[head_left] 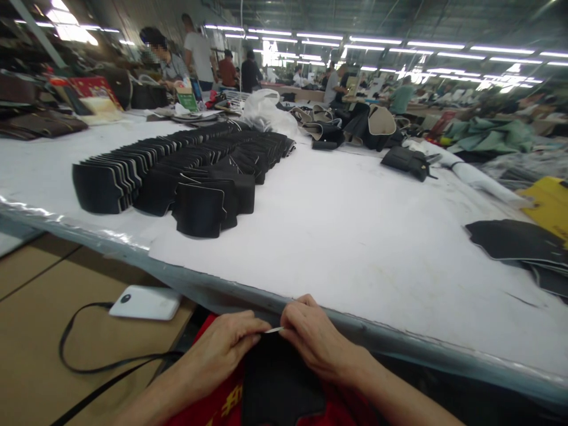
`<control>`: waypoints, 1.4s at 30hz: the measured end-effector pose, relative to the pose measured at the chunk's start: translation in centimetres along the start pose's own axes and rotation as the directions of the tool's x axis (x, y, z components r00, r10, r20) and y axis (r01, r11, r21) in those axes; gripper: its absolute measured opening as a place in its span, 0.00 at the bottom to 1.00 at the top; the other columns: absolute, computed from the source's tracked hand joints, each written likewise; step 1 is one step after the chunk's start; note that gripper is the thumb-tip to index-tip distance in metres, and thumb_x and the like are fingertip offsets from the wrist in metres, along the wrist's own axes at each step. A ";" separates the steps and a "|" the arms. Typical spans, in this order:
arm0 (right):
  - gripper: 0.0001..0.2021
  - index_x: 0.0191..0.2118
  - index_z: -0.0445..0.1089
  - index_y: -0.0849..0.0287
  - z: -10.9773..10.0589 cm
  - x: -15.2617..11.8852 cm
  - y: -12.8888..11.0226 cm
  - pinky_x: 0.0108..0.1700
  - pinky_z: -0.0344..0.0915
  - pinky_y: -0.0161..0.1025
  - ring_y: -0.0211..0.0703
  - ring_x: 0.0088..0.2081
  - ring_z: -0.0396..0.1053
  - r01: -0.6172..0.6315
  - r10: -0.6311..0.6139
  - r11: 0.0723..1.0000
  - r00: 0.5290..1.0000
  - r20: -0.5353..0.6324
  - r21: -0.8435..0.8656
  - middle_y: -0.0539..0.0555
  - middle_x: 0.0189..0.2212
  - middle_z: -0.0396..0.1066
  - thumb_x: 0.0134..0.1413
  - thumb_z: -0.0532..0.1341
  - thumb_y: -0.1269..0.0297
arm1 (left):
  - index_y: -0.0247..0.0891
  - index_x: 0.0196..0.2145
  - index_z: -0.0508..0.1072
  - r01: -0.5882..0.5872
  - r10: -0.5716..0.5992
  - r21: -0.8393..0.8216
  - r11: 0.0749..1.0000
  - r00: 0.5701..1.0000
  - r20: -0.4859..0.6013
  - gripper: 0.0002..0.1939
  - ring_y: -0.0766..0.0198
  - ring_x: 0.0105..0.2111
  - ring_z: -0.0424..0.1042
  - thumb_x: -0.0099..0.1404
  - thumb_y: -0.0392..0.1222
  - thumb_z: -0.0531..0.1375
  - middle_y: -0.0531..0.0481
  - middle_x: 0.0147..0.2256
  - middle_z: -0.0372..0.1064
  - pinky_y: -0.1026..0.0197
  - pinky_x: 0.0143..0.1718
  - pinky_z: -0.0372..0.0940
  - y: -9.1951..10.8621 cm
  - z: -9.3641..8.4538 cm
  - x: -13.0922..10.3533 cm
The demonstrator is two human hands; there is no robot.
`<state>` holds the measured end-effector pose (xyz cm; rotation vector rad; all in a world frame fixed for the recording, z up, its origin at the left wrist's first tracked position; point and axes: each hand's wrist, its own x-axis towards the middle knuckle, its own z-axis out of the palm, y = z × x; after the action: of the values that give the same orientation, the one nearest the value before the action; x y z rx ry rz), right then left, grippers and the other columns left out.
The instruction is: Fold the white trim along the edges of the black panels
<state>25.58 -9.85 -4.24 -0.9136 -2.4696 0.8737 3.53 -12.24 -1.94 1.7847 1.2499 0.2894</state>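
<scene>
Head view: left hand and right hand pinched shut on black piece, held in lap below tabletop edge, fingertips meeting to grip its white strip.

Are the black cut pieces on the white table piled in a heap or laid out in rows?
Laid out in rows. The black pieces overlap like shingles in several lines running back across the white table, each one's pale edge showing.
</scene>
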 end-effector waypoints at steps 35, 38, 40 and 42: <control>0.09 0.32 0.74 0.56 -3.1 -1.2 0.2 0.36 0.54 0.33 0.36 0.31 0.63 -0.294 0.284 0.949 0.954 0.092 0.111 0.47 0.24 0.69 0.60 0.61 0.59 | 0.37 0.29 0.74 -0.014 -0.002 -0.222 0.975 0.997 -0.073 0.15 0.64 0.32 0.66 0.65 0.49 0.56 0.53 0.29 0.67 0.64 0.34 0.56 0.2 1.4 1.8; 0.10 0.33 0.75 0.57 -3.3 -1.5 0.4 0.35 0.53 0.33 0.35 0.29 0.62 -0.309 0.296 0.937 0.950 0.095 0.165 0.47 0.23 0.69 0.62 0.60 0.59 | 0.37 0.29 0.75 -0.002 -0.011 -0.239 0.971 0.999 -0.052 0.15 0.64 0.32 0.66 0.65 0.50 0.57 0.53 0.29 0.67 0.64 0.34 0.56 0.0 1.2 1.9; 0.11 0.32 0.75 0.57 -3.2 -1.6 0.5 0.35 0.53 0.33 0.36 0.30 0.61 -0.307 0.301 0.939 0.952 0.062 0.156 0.47 0.24 0.69 0.61 0.60 0.58 | 0.37 0.29 0.76 0.004 -0.015 -0.226 0.974 0.999 -0.050 0.15 0.64 0.32 0.67 0.65 0.50 0.57 0.53 0.29 0.68 0.64 0.34 0.56 0.1 1.1 1.9; 0.13 0.31 0.75 0.57 -3.0 -1.6 0.7 0.36 0.52 0.34 0.37 0.31 0.61 -0.298 0.296 0.943 0.955 0.033 0.146 0.48 0.23 0.69 0.62 0.59 0.57 | 0.38 0.31 0.76 0.003 -0.016 -0.188 0.982 0.997 -0.069 0.13 0.64 0.34 0.69 0.65 0.47 0.57 0.52 0.30 0.70 0.64 0.36 0.58 0.5 1.1 1.9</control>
<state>28.58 -9.26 -2.69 -1.2502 -2.2708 1.1463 5.42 -11.22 -2.68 1.6185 1.2369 0.4537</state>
